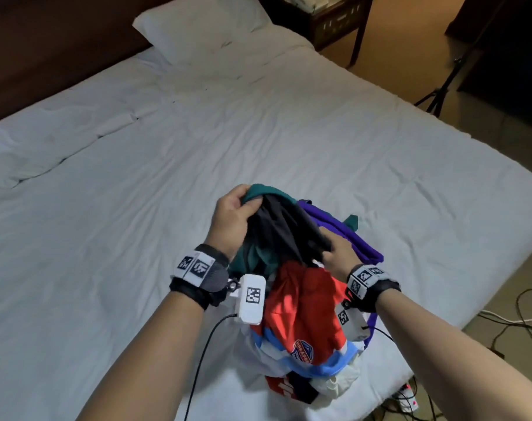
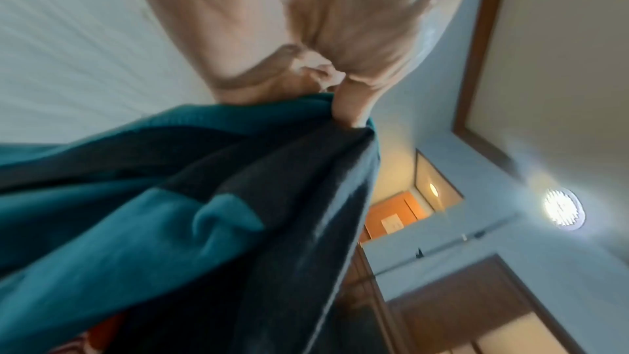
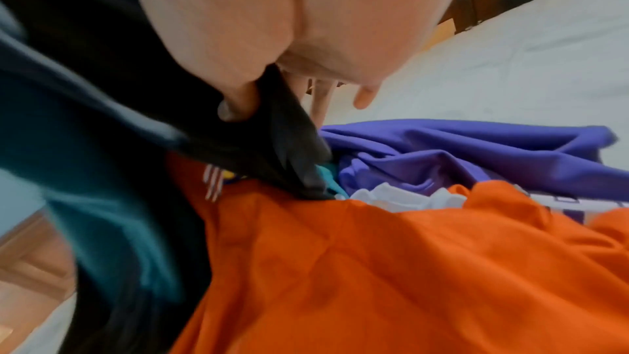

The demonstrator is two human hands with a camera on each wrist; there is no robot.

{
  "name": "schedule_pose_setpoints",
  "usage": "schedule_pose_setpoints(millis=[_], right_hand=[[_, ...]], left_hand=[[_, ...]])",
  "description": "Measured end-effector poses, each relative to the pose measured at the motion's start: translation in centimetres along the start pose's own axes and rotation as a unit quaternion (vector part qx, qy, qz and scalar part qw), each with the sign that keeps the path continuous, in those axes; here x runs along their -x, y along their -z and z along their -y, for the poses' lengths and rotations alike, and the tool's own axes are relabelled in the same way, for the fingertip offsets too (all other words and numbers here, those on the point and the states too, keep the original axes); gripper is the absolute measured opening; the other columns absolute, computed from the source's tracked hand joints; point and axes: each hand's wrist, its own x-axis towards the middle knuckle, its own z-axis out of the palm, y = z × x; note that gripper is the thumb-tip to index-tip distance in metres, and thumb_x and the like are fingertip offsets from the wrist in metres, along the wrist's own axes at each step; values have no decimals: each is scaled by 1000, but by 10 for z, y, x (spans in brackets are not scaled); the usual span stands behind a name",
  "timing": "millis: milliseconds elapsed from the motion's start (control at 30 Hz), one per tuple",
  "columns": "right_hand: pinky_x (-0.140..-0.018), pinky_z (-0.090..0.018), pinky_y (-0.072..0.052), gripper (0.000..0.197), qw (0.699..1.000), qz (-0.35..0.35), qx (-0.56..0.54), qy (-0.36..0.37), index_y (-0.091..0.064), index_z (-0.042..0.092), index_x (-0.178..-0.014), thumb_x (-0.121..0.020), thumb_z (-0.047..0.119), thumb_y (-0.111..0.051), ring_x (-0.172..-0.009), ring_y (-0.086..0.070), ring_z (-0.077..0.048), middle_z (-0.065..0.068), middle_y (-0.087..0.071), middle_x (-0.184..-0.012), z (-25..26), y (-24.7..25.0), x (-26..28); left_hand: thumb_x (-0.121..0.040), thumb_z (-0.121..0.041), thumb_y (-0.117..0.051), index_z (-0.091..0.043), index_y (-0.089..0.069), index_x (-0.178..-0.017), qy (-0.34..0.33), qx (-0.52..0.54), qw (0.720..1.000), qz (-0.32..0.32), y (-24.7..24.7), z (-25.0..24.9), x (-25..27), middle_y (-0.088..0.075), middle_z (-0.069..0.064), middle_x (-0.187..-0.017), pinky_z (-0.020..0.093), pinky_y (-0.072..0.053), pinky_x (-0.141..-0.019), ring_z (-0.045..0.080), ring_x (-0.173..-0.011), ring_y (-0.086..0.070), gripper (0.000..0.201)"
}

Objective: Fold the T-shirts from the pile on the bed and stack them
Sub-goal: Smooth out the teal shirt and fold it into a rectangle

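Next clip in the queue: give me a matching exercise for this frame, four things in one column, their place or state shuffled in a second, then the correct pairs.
Column 1
1. teal and black T-shirt
2. orange T-shirt
3. purple T-shirt
4. pillow

Column 2
A. at the head of the bed
B. gripped by the left hand and right hand, lifted off the pile
C. far side of the pile, partly under the lifted shirt
D. on top of the pile, below the hands

Pairs: 1-B, 2-D, 3-C, 4-A

Dim room — wooden nightstand (image 1: 334,22) on tan floor (image 1: 395,50), tripod (image 1: 441,86), ceiling light (image 2: 561,209).
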Motion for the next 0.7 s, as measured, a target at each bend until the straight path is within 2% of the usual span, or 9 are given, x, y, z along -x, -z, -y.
schedule_pose_setpoints(millis=[133,233,300,367,433,500,567,633,700], right_hand=[[-60,-26,-39,36,995,-55,-71,31,-52,26,-78,-78,-10,-47,-62,-45,-2,16,-53,-63,30,22,-13],[-61,-26,-37,23,990,-68,-89,84,-50,20,-79,-70,2,-39,-70,-43,-8,6,-51,-69,81,36,-21],[-65,-33,-40,22,990,-35,-85,111,-54,8,-86,-69,6,-40,-73,-46,-12,-8,-55,-74,106,29,-19],[-71,-33,-46,30,987,54,-78,133,-58,6,-100,-72,7,-48,-78,-57,-16,-10,-65,-86,120,15,-11],[-73,-28,-50,50,979,129,-119,105,-60,12,-115,-67,1,-53,-87,-64,-17,-3,-69,-99,118,6,-5],[-67,-22,-48,59,974,121,-187,42,-61,12,-116,-60,1,-51,-80,-62,-7,7,-68,-93,101,-1,-7],[-65,-28,-51,46,981,100,-162,44,-61,15,-113,-67,8,-56,-79,-58,-6,4,-67,-91,75,-15,-15],[-95,-49,-51,62,993,103,-22,56,-53,26,-134,-74,30,-68,-115,-59,-19,-7,-61,-127,47,-37,-27],[-122,-54,-20,109,987,120,106,12,-23,32,-157,-62,63,-66,-149,-28,-23,-3,-29,-162,28,-58,-34]], left_hand=[[-101,-8,-57,-20,-64,-97,28,-183,976,-115,45,35,-3,-68,-3,-91,34,-50,-83,18,-88,-65,14],[-99,-32,-57,-28,-52,-133,75,-213,974,-36,46,56,6,-67,-5,-118,37,-49,-103,16,-113,-64,35],[-101,-36,-58,-28,-41,-147,93,-142,985,27,28,60,10,-64,-9,-128,28,-47,-105,5,-118,-62,50],[-105,-18,-57,-23,-53,-134,95,-76,992,32,10,54,12,-69,-11,-117,19,-51,-91,3,-109,-66,30],[-102,-5,-56,-14,-65,-115,102,-13,994,-32,11,48,10,-74,0,-104,25,-55,-84,15,-99,-69,18],[-102,-3,-56,-11,-67,-105,112,54,988,-88,27,40,9,-72,5,-95,31,-55,-83,18,-88,-67,14],[-103,-5,-54,-9,-67,-101,117,121,981,-95,43,29,13,-71,7,-90,33,-55,-82,19,-83,-68,14],[-103,-6,-50,-6,-65,-102,109,190,971,-91,56,13,18,-72,9,-90,33,-57,-81,20,-83,-70,15],[-104,-11,-48,-5,-64,-106,93,245,959,-105,67,-2,23,-72,12,-95,35,-60,-81,24,-88,-70,17]])
